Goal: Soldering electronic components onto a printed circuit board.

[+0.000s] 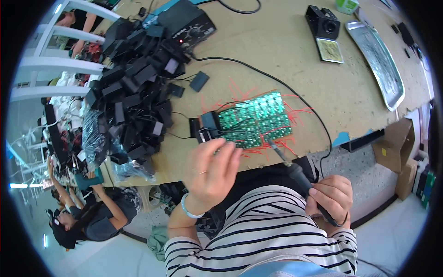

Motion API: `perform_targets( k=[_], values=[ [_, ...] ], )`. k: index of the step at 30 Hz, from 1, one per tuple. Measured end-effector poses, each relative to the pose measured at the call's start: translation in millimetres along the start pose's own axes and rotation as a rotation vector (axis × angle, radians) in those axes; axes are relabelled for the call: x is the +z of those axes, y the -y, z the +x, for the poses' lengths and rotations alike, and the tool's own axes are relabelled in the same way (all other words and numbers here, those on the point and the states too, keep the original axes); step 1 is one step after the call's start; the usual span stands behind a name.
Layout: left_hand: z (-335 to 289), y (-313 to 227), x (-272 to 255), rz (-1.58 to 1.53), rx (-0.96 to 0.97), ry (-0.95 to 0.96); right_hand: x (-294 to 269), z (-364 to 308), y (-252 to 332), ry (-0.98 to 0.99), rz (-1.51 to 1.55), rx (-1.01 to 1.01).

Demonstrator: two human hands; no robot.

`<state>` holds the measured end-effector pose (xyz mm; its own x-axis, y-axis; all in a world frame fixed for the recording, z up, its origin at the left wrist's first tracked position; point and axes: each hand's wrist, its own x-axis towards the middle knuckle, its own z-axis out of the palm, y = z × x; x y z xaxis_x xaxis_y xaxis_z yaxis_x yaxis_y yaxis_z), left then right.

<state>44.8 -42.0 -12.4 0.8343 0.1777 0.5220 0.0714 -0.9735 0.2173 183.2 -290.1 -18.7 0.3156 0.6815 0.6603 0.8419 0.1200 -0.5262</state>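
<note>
A green circuit board panel (272,111) lies on the table before me, with thin red wires sticking out around its edges. My right hand (331,198) is closed around the handle of a soldering iron (301,179); its metal tip points at the panel's near edge. My left hand (210,173), a little blurred, hovers at the panel's near left corner with fingers stretched out and apart. Just beyond those fingers sit small black boxes (210,122) at the board's left end, their dark leads running over the board. Whether the left fingertips touch them is hard to see.
A heap of black boxes with leads (134,83) fills the table's left side, beside a black soldering station (187,23). Its cable arcs around the panel. A black stand with a sponge tray (329,50) and a long metal tray (378,64) lie right. Another person (99,207) works at left.
</note>
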Motion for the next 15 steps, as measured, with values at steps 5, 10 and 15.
perform_targets(
  k=[5, 10, 15],
  values=[
    [-36, 43, -7, -0.117, -0.779, -0.382, -7, 0, 5, -0.031, -0.096, 0.062],
    [-70, 61, 15, -0.668, -1.154, -0.514, -2, 0, 3, -0.028, -0.082, 0.062],
    [-65, 77, 28, -1.063, -1.129, -0.632, -2, 1, 4, -0.035, -0.073, 0.045]
  ],
)
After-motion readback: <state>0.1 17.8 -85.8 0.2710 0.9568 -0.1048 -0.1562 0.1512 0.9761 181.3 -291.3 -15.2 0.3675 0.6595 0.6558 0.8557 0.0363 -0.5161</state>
